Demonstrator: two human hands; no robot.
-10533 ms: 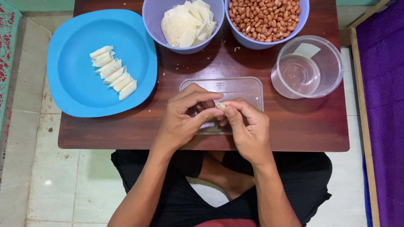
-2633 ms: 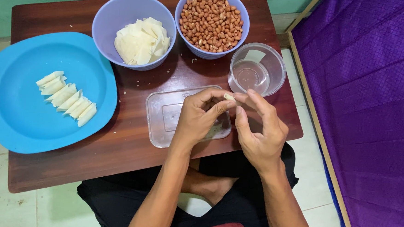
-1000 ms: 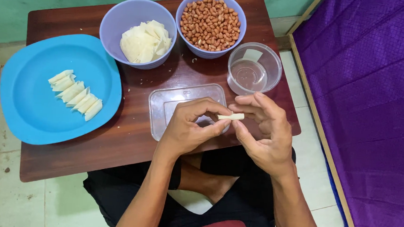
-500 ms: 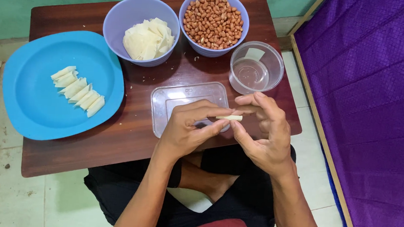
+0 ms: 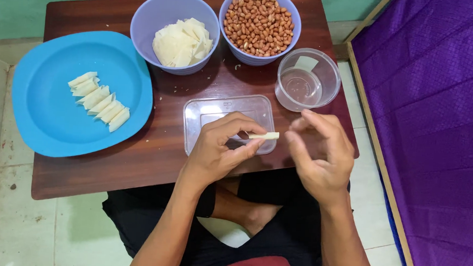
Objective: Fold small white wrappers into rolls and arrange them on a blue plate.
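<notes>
Pastry roll pinched in left hand over clear lid; right hand loose, empty, just beside.

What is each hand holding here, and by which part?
The left hand pinches a small rolled wrapper by its left end. The right hand holds nothing.

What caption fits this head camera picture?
Left hand pinches a rolled wrapper over a clear lid; right hand open beside it.

plate left, bowls behind, lid centre
</notes>
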